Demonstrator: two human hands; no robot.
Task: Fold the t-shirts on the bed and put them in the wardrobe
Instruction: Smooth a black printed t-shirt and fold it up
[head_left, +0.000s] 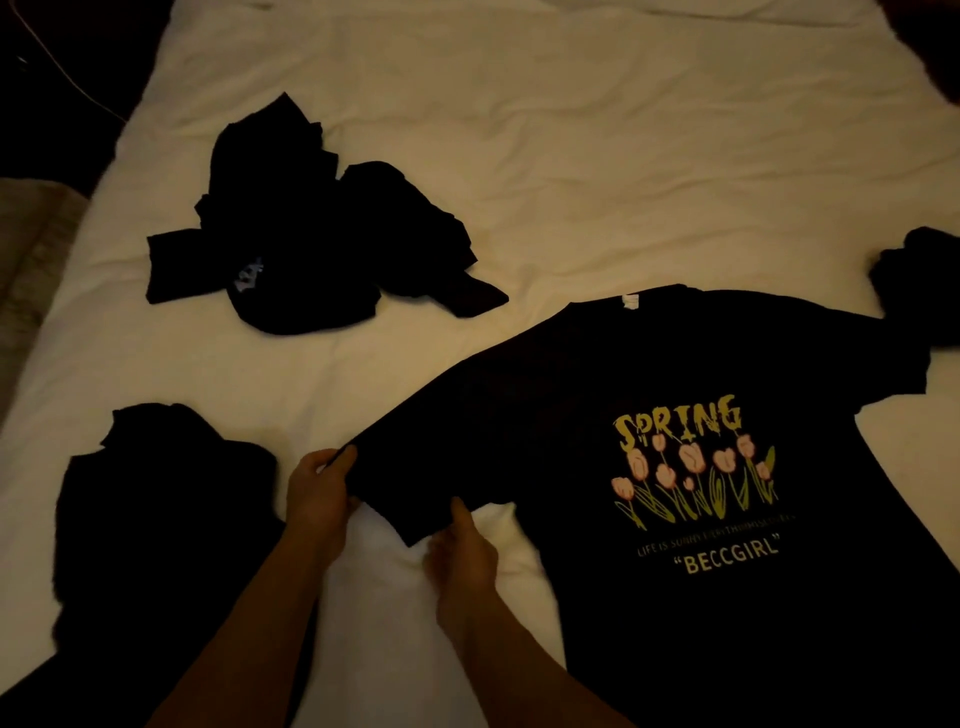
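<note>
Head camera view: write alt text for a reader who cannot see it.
A person's left hand and right hand grip the sleeve of a black t-shirt printed with "SPRING" and tulips, spread face up on a white bed. A crumpled pile of black shirts lies beyond it, and another black garment lies at the left.

Bare sheet (519, 171) lies open between crumpled shirt (311, 234) and spread shirt (675, 415).

- Black t-shirt (649, 415): matt cloth, soft, flat printed lettering and flowers on the chest.
- Bed sheet (519, 156): pale cloth, matt, creased all over.
- Crumpled dark garments (322, 234): matt cloth, heavily rumpled.
- Dark pile near the left edge (161, 499): matt cloth too.
</note>
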